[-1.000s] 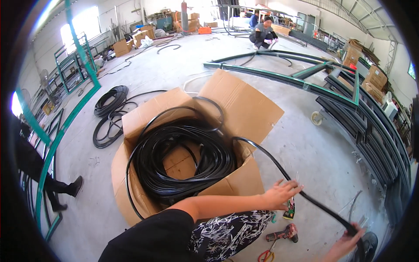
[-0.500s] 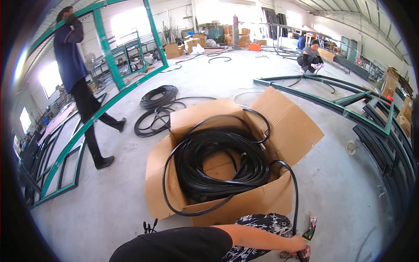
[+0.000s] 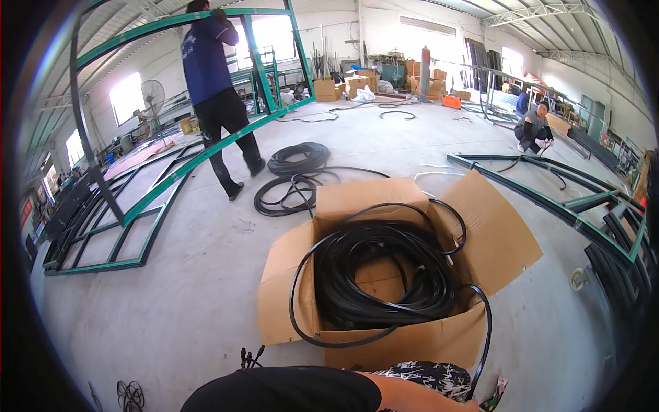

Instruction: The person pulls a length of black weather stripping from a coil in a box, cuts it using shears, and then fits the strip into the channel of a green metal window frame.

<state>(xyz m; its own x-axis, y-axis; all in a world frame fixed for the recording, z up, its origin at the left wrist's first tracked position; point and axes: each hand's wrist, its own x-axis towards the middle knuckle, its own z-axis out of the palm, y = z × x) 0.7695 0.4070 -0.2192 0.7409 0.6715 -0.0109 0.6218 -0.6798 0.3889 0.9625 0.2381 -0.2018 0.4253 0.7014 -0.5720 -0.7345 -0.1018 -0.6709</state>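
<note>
My left arm (image 3: 405, 395) reaches across the lower edge toward the right. The left hand (image 3: 468, 406) is mostly cut off there, closed at the end of a black rubbery strip (image 3: 489, 329) that runs up over the box's right corner. A small red and green object (image 3: 494, 395) lies just right of that hand; its kind is unclear. The open cardboard box (image 3: 412, 343) stands before me with flaps spread, holding a thick coil of the same black strip (image 3: 336, 292). One loop hangs over its front wall. My right hand is outside the picture.
More black coils (image 3: 298, 159) lie on the floor behind the box. At left a person (image 3: 209, 69) carries a large green-edged frame (image 3: 226, 142). Another person (image 3: 534, 130) crouches by a frame (image 3: 522, 192) at right. More frames (image 3: 110, 264) lie at left.
My view has swung left, so the box and coils sit farther right and lower. The person with the frame has walked farther away. My left hand has slipped mostly below the lower edge.
</note>
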